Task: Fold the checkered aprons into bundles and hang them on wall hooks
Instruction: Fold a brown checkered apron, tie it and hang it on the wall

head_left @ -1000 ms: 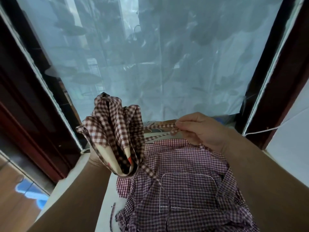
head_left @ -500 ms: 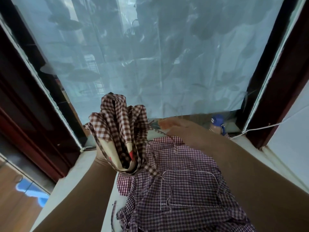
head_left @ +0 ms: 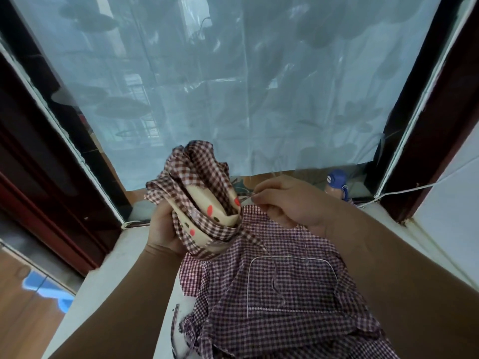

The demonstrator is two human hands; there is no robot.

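Our left hand [head_left: 164,230] grips the bundle [head_left: 201,195], which is above the apron [head_left: 285,301]; beside the bundle, our right hand [head_left: 287,203] pinches a strap [head_left: 246,199].

Left grip [head_left: 163,229]: fingers hidden behind folded apron bundle [head_left: 199,200]; only palm side visible. Right grip [head_left: 290,203]: pinches thin strap [head_left: 247,197]; strap blurred, course into bundle unclear. Flat apron [head_left: 285,307] on counter [head_left: 108,294]: right part under right forearm, lower part cut by bottom edge. Blue-capped bottle [head_left: 337,181]: lower body hidden behind forearm. Blue object [head_left: 49,291], lower left: identity unclear. Scene beyond window film [head_left: 259,86]: blurred.
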